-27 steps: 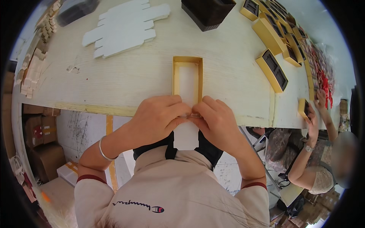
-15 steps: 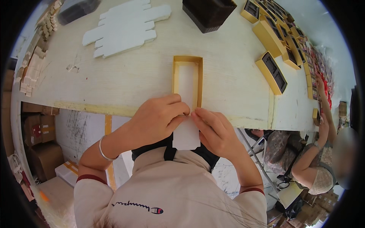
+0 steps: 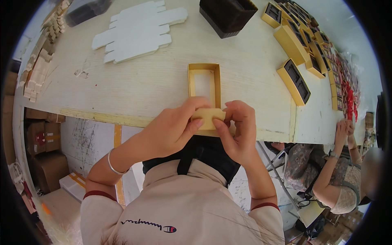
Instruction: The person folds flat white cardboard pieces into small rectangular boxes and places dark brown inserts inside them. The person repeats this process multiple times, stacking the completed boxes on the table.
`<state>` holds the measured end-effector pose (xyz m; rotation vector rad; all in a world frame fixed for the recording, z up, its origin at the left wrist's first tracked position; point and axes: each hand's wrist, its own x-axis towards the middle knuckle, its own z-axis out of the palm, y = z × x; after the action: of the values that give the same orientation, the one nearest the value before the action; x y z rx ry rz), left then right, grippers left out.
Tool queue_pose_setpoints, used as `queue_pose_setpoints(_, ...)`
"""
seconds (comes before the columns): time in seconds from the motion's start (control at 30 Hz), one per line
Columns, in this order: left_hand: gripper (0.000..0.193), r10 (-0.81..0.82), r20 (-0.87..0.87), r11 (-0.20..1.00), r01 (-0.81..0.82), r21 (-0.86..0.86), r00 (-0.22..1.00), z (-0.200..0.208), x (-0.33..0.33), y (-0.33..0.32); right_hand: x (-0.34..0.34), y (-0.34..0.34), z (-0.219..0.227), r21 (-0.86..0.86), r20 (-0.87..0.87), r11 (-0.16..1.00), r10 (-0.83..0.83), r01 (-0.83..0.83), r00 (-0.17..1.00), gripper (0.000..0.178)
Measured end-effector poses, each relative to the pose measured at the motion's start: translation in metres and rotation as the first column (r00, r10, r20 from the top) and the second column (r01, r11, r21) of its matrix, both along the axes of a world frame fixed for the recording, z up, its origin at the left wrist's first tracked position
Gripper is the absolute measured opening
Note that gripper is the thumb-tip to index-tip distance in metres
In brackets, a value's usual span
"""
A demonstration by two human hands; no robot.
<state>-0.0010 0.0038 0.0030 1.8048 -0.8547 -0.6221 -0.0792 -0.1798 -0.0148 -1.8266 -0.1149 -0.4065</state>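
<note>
A gold cardboard box (image 3: 217, 83) with a white inside stands at the table's front edge, its open top facing up. Its near end flap (image 3: 208, 115) is folded up and over, with the gold face showing. My left hand (image 3: 177, 124) pinches the left side of that flap, thumb on the near face and fingers over the top. On the other side my right hand (image 3: 241, 128) grips the flap's right corner, thumb pressed against it and forefinger bent behind. The fingers hide the near ends of the box's side walls.
A stack of white flat box blanks (image 3: 141, 32) lies at the back left, with dark plastic trays (image 3: 228, 16) at the back middle. Several gold boxes with black inserts (image 3: 294, 81) stand right. Wooden pieces (image 3: 38, 77) line the left edge. A co-worker (image 3: 330, 171) sits at right.
The near flap, hanging down with its white side up, has been folded upward over the box end. My right hand has spread to the flap's corner. The co-worker's hands have come together.
</note>
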Motion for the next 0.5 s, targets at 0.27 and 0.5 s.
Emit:
queue_pose_setpoints(0.27,0.014,0.188,0.571,0.982,-0.136,-0.133,0.799,-0.009,-0.017,-0.008,-0.007,0.000,-0.005,-0.650,0.315,0.739,0.051,0.176,0.948,0.031)
queue_pose_setpoints(0.5,0.017,0.155,0.811,0.983,-0.171,-0.069,0.564,-0.016,-0.021,-0.011,0.000,0.000,0.013,-0.810,0.093,0.586,0.133,-0.003,0.987,0.020)
